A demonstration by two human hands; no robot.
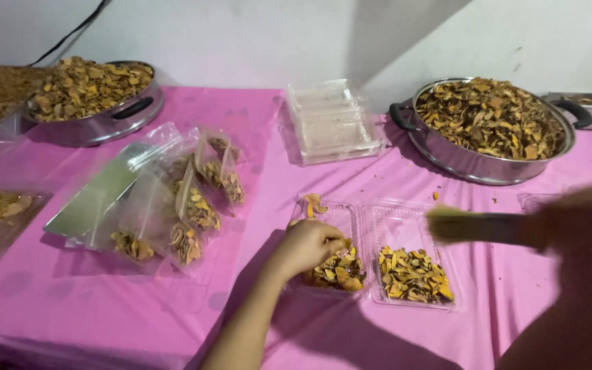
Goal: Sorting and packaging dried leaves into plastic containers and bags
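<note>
From the head view, we found the left hand (307, 243) curled, fingertips pinching dried chips (340, 268) in the left half of a clear tray (405, 223) on the pink table (70, 308). The right hand (580, 226), blurred, was clamped around a brush (477, 226) held above the tray's right half, just right of the chips. A steel pan (467, 163) stood behind.

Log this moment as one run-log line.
left hand: in clear tray, on dried slices | right hand: blurred, holds brush-like tool over second tray | steel pans behind
</note>
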